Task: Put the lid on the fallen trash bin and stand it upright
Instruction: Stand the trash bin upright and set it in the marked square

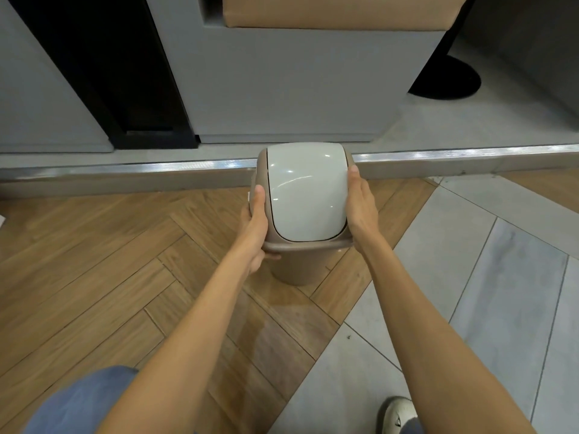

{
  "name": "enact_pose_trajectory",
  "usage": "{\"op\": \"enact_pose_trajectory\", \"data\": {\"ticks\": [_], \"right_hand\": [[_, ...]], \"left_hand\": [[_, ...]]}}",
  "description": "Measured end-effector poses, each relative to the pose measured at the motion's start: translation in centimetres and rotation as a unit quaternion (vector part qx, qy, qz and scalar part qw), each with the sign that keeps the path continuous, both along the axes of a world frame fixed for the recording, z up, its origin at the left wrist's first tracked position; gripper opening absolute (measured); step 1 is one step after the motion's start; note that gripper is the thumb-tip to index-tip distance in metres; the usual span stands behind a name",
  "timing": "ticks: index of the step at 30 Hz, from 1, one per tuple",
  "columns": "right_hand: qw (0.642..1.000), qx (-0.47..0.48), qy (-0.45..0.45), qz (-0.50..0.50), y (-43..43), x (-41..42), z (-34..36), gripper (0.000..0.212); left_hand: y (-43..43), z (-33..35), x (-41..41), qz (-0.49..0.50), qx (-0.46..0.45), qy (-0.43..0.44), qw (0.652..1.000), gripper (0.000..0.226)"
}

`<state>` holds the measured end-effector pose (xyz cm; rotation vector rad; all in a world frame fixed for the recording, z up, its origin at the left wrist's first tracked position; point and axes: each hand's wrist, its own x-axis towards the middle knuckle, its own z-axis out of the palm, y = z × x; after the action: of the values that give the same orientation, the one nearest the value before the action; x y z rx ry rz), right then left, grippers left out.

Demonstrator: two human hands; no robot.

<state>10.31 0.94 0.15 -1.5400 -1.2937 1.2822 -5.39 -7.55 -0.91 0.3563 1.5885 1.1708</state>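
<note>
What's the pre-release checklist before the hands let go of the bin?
1. Lid seated on body: ok. The lid sits over the trash bin, collar flush along the near edge; far edge cannot tell.
2. Bin upright: ok. It stands on the wooden floor, lid facing up.
3. Base flat on floor: cannot tell. The lid hides most of the base.
4. Grip on both sides: ok. Left hand and right hand clasp opposite sides of the lid collar.
5. Swing flap closed: ok. The pale panel lies level in its frame.
6. Clearance behind: ok. The metal floor strip lies behind the bin.
</note>
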Motion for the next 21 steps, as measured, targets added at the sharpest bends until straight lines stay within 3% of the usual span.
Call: {"op": "enact_pose_trajectory", "data": {"ticks": [5,21], "right_hand": [[1.000,0.007,-0.002,0.016,2.7,-1.0,0.4,0.060],[0.998,0.011,-0.021,0.065,11.3,-4.4,0.2,0.067]], "left_hand": [[2.8,0.5,-0.5,0.016,0.001,0.012,1.000,0.078],[10.6,0.1,-3.9,0.025,0.011,0.001,1.000,0.093]]}}
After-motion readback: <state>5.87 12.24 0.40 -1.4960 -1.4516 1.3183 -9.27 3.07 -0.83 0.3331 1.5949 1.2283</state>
